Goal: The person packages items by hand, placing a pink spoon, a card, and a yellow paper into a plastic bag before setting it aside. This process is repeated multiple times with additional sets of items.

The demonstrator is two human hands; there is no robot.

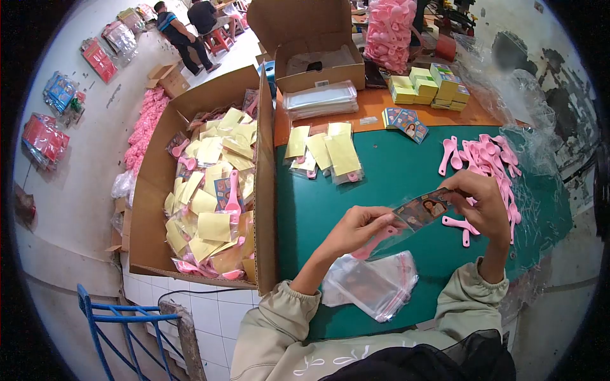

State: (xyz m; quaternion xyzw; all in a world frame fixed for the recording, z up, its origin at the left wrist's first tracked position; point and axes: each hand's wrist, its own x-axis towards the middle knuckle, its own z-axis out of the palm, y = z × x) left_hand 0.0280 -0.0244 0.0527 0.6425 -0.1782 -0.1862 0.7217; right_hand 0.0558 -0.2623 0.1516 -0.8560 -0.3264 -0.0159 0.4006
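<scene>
My left hand [363, 227] pinches one end of a clear plastic bag with a pink spoon [376, 244] showing in it. At the bag's other end, my right hand [476, 197] has its fingers closed on a dark printed card [424, 209], which lies at the bag's mouth. Below my hands is a pile of clear bags [375, 286] on the green table [305, 247]. Loose pink spoons [486, 155] are heaped beyond my right hand. Filled bags with yellow card backs [343, 152] lie farther back on the table.
A large cardboard box [267, 190] full of packed bags stands at the left. Behind are an open carton [318, 79], stacked clear bags [321, 98], card stacks [438, 86] and a tall bag of spoons [389, 35]. Two people are far back. A blue metal frame [121, 317] stands lower left.
</scene>
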